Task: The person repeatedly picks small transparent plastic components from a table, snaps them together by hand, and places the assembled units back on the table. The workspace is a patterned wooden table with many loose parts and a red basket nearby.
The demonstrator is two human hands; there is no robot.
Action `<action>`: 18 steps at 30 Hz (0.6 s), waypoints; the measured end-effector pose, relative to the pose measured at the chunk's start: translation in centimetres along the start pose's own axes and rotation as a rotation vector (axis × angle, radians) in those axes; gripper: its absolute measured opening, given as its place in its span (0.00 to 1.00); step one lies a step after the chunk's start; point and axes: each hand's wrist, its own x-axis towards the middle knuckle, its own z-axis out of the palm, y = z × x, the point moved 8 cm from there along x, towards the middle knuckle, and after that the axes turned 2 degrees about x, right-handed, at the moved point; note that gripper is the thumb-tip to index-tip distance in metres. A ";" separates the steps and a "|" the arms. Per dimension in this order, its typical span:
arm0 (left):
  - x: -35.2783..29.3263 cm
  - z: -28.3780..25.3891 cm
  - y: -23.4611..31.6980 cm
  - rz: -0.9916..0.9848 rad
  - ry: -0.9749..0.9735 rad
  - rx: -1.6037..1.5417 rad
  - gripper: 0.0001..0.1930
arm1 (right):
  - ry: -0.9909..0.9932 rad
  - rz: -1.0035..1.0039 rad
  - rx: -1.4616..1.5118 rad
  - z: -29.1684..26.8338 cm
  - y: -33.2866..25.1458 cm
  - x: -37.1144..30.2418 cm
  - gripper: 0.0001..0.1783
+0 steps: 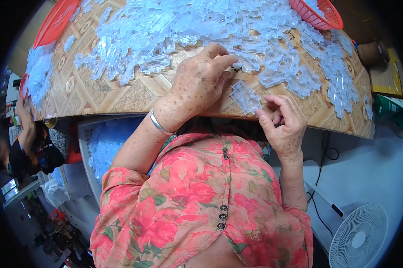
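Note:
Small clear plastic pieces lie heaped and scattered over the patterned tabletop. My left hand [200,81], with a silver bangle at the wrist, hovers over the near middle of the table. Its index finger points right, beside a clear plastic piece [246,61], and the thumb sits apart below with nothing visible between them. Close to the table's front edge is my right hand [285,125], thumb and index finger apart, the other fingers bent. A small group of clear ribbed pieces [245,96] lies between the hands, just left of the right fingertips.
A large pile of clear pieces [179,22] covers the far table [121,97]. Red baskets stand at the far left [56,22] and far right [320,15]. Under the table sits a white bin [86,147]. A white fan [358,239] stands lower right. Another person's arm [26,123] reaches in at left.

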 end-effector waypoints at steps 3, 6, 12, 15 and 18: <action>-0.2 0.3 -0.4 -0.032 -0.036 0.010 0.15 | -0.078 0.055 -0.055 0.5 0.0 0.4 0.21; -0.6 0.6 -0.7 -0.041 -0.053 0.001 0.15 | -0.084 -0.039 -0.089 0.7 -0.6 0.8 0.26; -1.0 0.4 -0.5 -0.066 -0.070 -0.049 0.15 | -0.108 -0.102 -0.202 1.7 -0.2 0.6 0.30; -1.4 0.3 -0.3 -0.072 -0.098 -0.047 0.15 | -0.112 -0.087 -0.212 1.8 -0.1 0.6 0.31; -1.2 -0.2 -0.1 -0.054 -0.093 -0.046 0.16 | -0.091 -0.109 -0.216 1.8 0.0 0.6 0.32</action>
